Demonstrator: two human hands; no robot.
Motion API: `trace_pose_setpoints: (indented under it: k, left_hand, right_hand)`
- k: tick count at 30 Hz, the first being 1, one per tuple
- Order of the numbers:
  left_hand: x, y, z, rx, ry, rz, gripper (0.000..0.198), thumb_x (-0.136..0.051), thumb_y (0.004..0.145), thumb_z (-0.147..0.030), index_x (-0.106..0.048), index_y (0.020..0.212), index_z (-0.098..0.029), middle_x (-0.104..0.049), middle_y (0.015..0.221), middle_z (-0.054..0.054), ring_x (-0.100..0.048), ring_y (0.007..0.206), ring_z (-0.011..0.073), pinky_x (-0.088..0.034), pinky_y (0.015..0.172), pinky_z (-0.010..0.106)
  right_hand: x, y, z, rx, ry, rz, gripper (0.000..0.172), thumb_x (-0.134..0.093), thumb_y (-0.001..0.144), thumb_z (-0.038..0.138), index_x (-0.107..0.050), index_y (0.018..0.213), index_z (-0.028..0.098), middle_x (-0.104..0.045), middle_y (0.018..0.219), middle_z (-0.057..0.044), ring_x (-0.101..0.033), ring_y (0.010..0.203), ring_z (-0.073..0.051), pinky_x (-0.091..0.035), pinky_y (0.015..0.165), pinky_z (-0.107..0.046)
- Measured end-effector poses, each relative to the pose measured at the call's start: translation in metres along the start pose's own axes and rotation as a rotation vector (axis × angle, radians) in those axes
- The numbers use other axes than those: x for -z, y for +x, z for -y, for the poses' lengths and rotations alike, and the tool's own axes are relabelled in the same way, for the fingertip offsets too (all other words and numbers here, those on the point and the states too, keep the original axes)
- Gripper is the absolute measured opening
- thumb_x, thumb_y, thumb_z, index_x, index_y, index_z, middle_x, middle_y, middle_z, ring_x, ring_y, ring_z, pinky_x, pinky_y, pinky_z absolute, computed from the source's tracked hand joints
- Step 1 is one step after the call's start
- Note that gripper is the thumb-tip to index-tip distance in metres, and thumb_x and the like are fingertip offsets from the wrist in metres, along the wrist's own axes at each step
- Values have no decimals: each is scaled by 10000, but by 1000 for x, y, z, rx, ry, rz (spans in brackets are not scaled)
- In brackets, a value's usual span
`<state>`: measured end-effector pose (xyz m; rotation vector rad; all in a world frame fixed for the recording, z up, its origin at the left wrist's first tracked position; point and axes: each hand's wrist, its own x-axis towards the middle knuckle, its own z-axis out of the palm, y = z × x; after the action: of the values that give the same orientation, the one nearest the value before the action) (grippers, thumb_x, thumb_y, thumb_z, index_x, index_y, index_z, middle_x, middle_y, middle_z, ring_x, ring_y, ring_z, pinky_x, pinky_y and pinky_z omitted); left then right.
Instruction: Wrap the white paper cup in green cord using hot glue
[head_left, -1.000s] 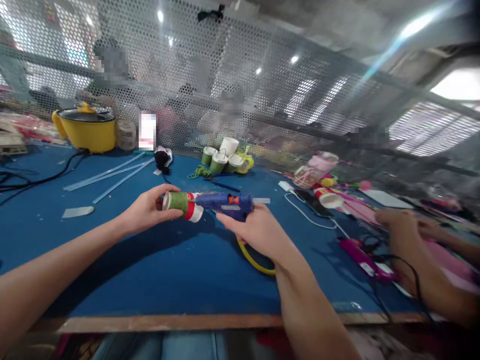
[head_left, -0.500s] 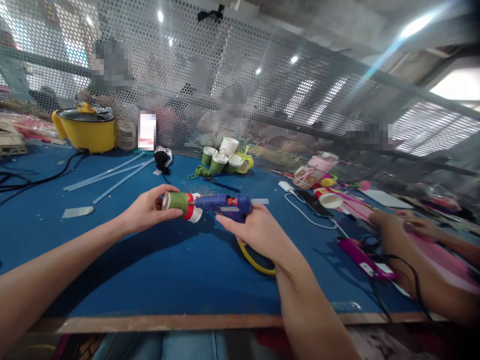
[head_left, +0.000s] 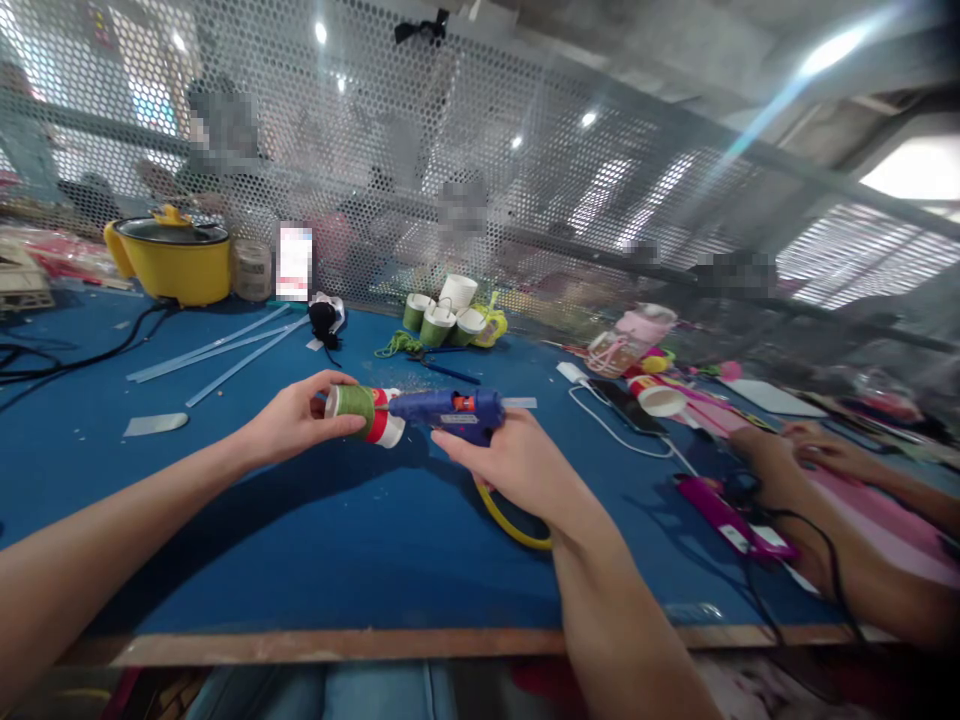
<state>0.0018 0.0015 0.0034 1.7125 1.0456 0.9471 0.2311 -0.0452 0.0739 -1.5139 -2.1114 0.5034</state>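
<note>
My left hand (head_left: pixel 311 412) is closed on a paper cup (head_left: pixel 354 410) that lies on its side in the air. Green yarn wraps the cup's base half; its other end shows red and white. In my right hand (head_left: pixel 510 450) is a blue glue gun (head_left: pixel 450 412), gripped by its handle, with a clear glue stick (head_left: pixel 521 402) poking out of the back. The gun's nozzle points left and meets the cup's side near the edge of the yarn. Below my right hand hangs a yellow loop (head_left: pixel 514 525), partly hidden by my wrist.
Behind stand several green-wrapped cups (head_left: pixel 439 325), with green yarn (head_left: pixel 397 345) and scissors (head_left: pixel 427 358) before them. Glue sticks (head_left: pixel 217 345) lie left, near a yellow pot (head_left: pixel 176 265). At right are a purple power strip (head_left: pixel 731 520), a phone (head_left: pixel 626 405) and another person's hands (head_left: pixel 817 445).
My hands, the cup and the glue gun stay in almost the same place. The other person's hands at the right have shifted slightly.
</note>
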Motion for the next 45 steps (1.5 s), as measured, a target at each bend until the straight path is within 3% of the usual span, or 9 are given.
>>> trace_pose_setpoints:
  k: [6, 15, 23, 30, 39, 45]
  left_hand:
    - [0, 0, 3, -72, 8, 16, 506, -668, 673, -383, -467, 1083, -168, -639, 873, 53, -635, 754, 214, -513, 675, 353]
    - [1, 0, 9, -271, 170, -32, 432, -668, 701, -296, -492, 1084, -198, -568, 1047, 72, -590, 914, 225, -498, 806, 424]
    - [1, -2, 9, -413, 267, -10, 403, -651, 740, -233, -501, 1113, -213, -496, 1087, 75, -540, 986, 218, -510, 802, 367]
    - [0, -4, 5, -517, 381, 5, 403, -621, 766, -194, -483, 1144, -210, -477, 1117, 98, -508, 1047, 244, -465, 887, 411]
    - [-2, -5, 4, -584, 496, 21, 360, -568, 800, -165, -465, 1140, -217, -458, 1148, 103, -490, 1082, 242, -433, 929, 402]
    - [-3, -5, 6, -600, 512, 35, 370, -553, 814, -171, -455, 1164, -240, -448, 1177, 97, -480, 1102, 244, -433, 932, 406]
  right_hand:
    - [0, -1, 2, -57, 61, 15, 313, -575, 754, 318, -468, 485, 198, -482, 389, 43, -483, 358, -112, -381, 406, -233]
    - [-1, -1, 1, -64, 59, -13, 295, -566, 762, 333, -482, 517, 192, -498, 394, 33, -483, 361, -118, -382, 410, -238]
    - [-1, 1, 1, -67, 54, -35, 341, -563, 766, 318, -421, 476, 207, -466, 357, 39, -468, 341, -116, -381, 412, -246]
    - [-3, 2, -1, -76, 33, -59, 376, -556, 768, 333, -413, 444, 206, -467, 350, 32, -464, 336, -115, -383, 414, -248]
    - [-4, 4, -2, -96, 25, -53, 418, -547, 766, 344, -386, 403, 217, -420, 318, 37, -457, 330, -117, -388, 418, -256]
    - [-8, 7, -7, -81, 35, -64, 376, -545, 765, 374, -430, 451, 203, -478, 362, 26, -467, 340, -111, -386, 410, -246]
